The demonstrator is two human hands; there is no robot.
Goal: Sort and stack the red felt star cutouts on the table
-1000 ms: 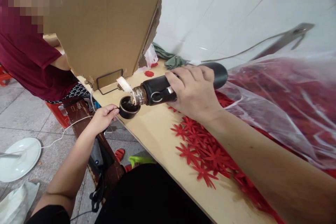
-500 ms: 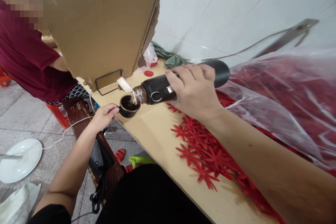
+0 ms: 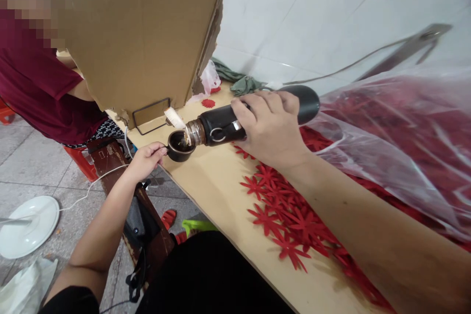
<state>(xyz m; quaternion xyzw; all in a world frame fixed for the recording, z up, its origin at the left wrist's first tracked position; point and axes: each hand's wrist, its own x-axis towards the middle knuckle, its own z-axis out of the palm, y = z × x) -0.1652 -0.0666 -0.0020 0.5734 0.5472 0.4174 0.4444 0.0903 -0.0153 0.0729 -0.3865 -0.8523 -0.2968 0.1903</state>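
Tabletop [image 3: 217, 181], cup [image 3: 180, 153] near its edge, flask [image 3: 221, 122] tipped

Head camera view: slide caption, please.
Left hand holding a black handled cup, right hand holding a tilted black thermos over it, red flower cutouts alongside.

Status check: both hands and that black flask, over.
Left hand gripping small cup by handle. Right hand around black flask, tipped, mouth at cup's rim. Cardboard beyond cup; red flower shapes on tabletop nearby.
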